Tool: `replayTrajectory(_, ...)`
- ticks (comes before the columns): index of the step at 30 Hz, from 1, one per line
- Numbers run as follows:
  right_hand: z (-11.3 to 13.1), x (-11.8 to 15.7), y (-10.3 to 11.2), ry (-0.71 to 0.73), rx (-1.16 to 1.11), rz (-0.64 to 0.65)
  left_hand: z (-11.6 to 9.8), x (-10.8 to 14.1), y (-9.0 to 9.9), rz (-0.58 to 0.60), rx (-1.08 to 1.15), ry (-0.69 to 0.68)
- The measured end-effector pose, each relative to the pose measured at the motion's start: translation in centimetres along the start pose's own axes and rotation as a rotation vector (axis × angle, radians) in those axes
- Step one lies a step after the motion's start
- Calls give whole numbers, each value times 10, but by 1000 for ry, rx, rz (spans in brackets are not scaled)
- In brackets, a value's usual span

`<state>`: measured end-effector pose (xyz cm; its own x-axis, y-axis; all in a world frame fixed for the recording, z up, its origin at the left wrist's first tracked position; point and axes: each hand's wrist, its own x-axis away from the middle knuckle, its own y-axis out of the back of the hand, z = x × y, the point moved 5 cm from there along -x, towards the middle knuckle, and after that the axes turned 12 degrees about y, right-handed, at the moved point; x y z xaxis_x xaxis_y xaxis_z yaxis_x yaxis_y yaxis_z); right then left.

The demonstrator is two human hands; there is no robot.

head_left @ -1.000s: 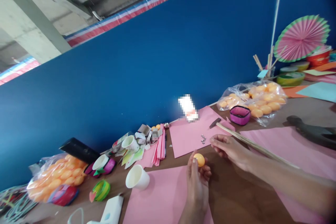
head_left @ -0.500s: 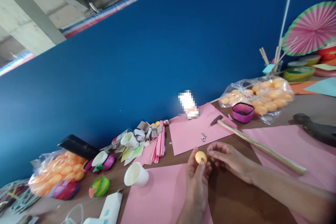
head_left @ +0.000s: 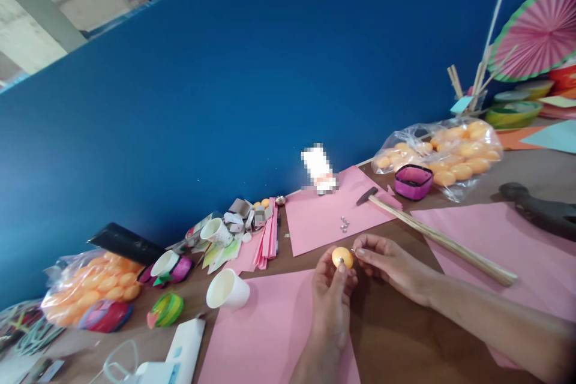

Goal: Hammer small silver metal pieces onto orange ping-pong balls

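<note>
An orange ball (head_left: 342, 257) is pinched between the thumb and fingers of my left hand (head_left: 332, 294), with a small silvery piece showing at its lower edge by the thumb. My right hand (head_left: 390, 264) is just right of the ball, thumb and index fingertips closed on something small and shiny that I cannot make out. Several small metal bits (head_left: 344, 224) lie on a pink sheet (head_left: 315, 222) beyond my hands. On the brown table (head_left: 396, 342), a hammer (head_left: 441, 237) with a wooden handle lies behind my right hand.
White cup (head_left: 228, 289) stands left of my hands on pink paper (head_left: 261, 330). Bags of orange balls lie at left (head_left: 94, 285) and back right (head_left: 463, 150). Near the right bag is a purple container (head_left: 413, 182). A white power strip (head_left: 185, 351) is front left.
The whole view has shifted a little, with the table things slightly higher and further left. Both hands keep their places around the orange ball, and a silvery piece by the left thumb shows more clearly.
</note>
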<state>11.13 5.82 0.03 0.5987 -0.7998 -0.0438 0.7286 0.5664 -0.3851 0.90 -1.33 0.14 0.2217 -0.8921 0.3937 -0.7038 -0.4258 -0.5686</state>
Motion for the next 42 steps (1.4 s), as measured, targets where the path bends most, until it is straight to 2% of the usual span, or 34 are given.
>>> replayTrajectory(7,8,0,-5,130,40,50,-4,4,-4,-8,-30,30)
replayTrajectory(32,17,3,-13,152,141,110,1,0,1,-88,-104,-23)
replayTrajectory(42,16,3,-13,155,123,118,1,-2,2,-52,-86,-42)
